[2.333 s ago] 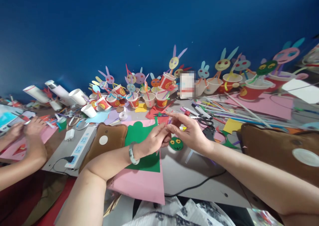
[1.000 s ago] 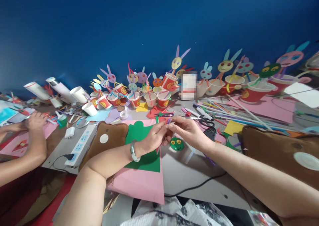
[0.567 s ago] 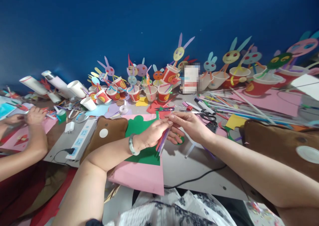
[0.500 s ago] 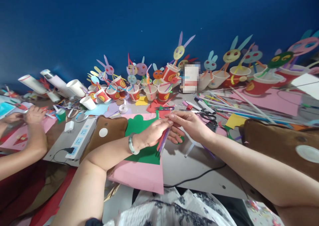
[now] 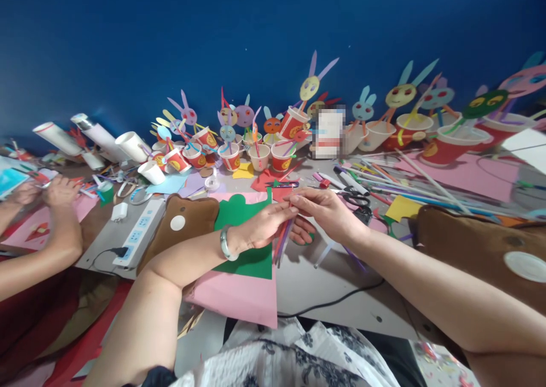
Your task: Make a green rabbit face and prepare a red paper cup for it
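Red and purple strips point(image 5: 283, 242) hang down from between my two hands, near the right edge of a green paper sheet point(image 5: 249, 259). My left hand point(image 5: 267, 223), with a bracelet at its wrist, pinches the strips near their top. The fingertips of my right hand point(image 5: 318, 209) meet those of my left hand at the top of the strips. The thumb and index finger of my right hand are pressed together, while its lower fingers curl loosely below. What lies between the right fingertips is too small to make out. Pink paper point(image 5: 251, 299) lies under the green sheet.
Paper cups with paper rabbit faces point(image 5: 281, 155) line the blue wall. Black scissors point(image 5: 358, 198) and many coloured sticks point(image 5: 384, 177) lie to the right. Brown bear-shaped pads point(image 5: 187, 219) flank the work area. A power strip point(image 5: 139, 236) and another person's hands point(image 5: 62, 194) are at left.
The strips between my hands have swung slightly and now hang fanned a little apart. My hands keep nearly the same pose. At left, the other person's hands have shifted slightly.
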